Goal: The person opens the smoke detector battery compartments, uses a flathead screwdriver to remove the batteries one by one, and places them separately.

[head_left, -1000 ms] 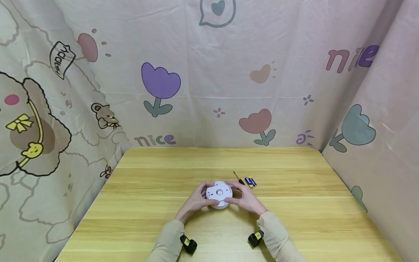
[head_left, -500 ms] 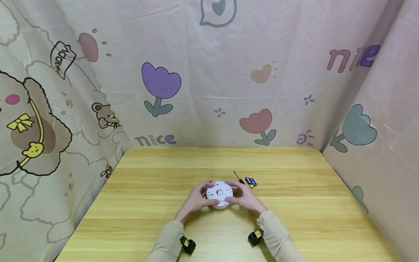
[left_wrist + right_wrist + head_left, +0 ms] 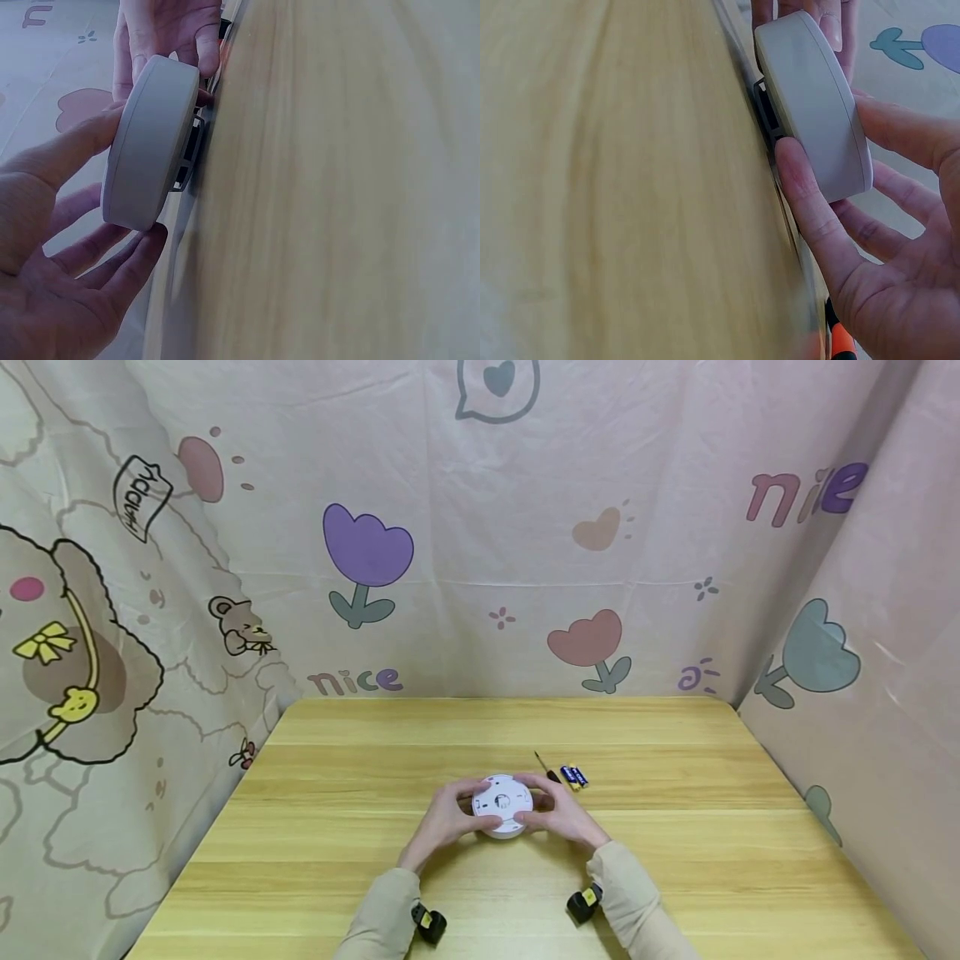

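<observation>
A round white smoke detector (image 3: 504, 806) is held just above the table between both hands, its flat, slotted back face up in the head view. My left hand (image 3: 447, 814) grips its left rim, thumb on the near side of the top. On the opposite rim, my right hand (image 3: 564, 814) holds it the same way. From the side, the left wrist view shows the smooth wall of the smoke detector (image 3: 146, 146) and a dark vented cage below it. One finger of the right hand (image 3: 900, 292) touches the underside by that cage.
Behind the right hand lie a small screwdriver (image 3: 549, 768) and blue-and-yellow batteries (image 3: 574, 777) on the wooden table (image 3: 337, 760). The orange-and-black screwdriver handle (image 3: 842, 340) shows in the right wrist view. A printed curtain (image 3: 465, 527) hangs behind and at both sides.
</observation>
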`<state>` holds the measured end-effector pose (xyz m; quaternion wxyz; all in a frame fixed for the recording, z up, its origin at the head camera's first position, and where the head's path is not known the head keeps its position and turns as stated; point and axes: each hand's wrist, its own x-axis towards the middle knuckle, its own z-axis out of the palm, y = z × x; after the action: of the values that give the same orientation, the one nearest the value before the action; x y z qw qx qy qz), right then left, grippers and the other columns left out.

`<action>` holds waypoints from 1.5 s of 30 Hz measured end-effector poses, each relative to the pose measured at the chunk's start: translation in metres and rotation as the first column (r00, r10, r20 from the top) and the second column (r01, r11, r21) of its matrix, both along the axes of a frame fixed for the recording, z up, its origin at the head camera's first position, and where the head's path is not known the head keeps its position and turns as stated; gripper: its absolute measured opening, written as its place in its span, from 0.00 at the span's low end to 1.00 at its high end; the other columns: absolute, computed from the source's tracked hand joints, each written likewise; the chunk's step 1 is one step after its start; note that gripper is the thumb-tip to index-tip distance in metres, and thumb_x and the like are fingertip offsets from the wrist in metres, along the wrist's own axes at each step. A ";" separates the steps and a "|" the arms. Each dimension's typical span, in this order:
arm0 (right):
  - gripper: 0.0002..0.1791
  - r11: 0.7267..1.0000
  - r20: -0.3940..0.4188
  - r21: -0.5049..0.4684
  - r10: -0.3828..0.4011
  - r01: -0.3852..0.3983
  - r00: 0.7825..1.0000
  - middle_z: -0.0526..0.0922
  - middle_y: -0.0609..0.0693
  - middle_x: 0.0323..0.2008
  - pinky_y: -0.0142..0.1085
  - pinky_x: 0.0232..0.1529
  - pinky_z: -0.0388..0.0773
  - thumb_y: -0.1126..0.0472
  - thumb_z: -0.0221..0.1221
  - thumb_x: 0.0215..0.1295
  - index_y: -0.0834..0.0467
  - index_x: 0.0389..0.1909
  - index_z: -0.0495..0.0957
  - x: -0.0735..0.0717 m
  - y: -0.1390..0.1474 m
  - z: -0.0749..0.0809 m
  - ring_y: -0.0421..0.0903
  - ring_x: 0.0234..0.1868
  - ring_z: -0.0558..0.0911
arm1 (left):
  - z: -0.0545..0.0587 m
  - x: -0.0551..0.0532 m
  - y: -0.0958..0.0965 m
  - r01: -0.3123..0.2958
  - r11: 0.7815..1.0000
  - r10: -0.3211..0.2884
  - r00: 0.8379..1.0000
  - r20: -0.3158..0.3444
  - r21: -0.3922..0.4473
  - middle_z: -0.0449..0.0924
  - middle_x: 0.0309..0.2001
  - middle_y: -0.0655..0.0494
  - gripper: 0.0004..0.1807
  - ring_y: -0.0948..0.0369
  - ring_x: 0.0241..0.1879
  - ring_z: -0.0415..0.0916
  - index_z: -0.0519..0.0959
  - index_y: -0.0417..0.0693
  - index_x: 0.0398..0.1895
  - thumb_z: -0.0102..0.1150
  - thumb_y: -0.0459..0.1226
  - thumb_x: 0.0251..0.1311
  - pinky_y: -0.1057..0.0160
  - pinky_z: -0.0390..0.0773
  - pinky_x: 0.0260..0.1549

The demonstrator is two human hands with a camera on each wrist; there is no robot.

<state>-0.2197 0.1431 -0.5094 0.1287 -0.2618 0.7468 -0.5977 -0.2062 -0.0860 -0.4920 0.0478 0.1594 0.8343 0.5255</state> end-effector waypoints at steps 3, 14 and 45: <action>0.37 1.000 0.018 -0.002 -0.002 0.002 1.000 0.67 0.61 0.57 0.41 0.35 0.82 0.60 0.62 0.52 0.59 0.63 0.58 0.000 0.000 0.000 0.49 0.45 0.79 | -0.001 -0.001 0.000 0.002 1.000 -0.002 1.000 0.020 0.026 0.72 0.55 0.47 0.36 0.53 0.52 0.73 0.72 0.46 0.53 0.71 0.46 0.35 0.62 0.76 0.50; 0.39 0.999 0.140 -0.047 -0.007 0.013 0.990 0.64 0.62 0.59 0.45 0.38 0.82 0.63 0.64 0.49 0.56 0.63 0.59 0.002 -0.001 0.003 0.51 0.48 0.77 | 0.020 0.010 0.002 0.011 0.997 -0.014 0.999 0.037 0.076 0.71 0.54 0.37 0.32 0.44 0.50 0.73 0.71 0.35 0.51 0.70 0.36 0.38 0.52 0.76 0.49; 0.41 0.987 -0.013 0.154 -0.034 0.035 0.999 0.65 0.58 0.62 0.32 0.40 0.80 0.59 0.68 0.44 0.56 0.62 0.61 0.003 -0.001 0.017 0.49 0.36 0.81 | 0.003 -0.002 0.001 -0.046 0.999 0.046 0.999 0.018 -0.016 0.77 0.50 0.44 0.36 0.55 0.44 0.78 0.75 0.43 0.49 0.72 0.48 0.31 0.64 0.80 0.42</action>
<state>-0.2170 0.1421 -0.4925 0.1343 -0.2411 0.7960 -0.5387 -0.2081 -0.0846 -0.4894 0.0447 0.1347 0.8415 0.5213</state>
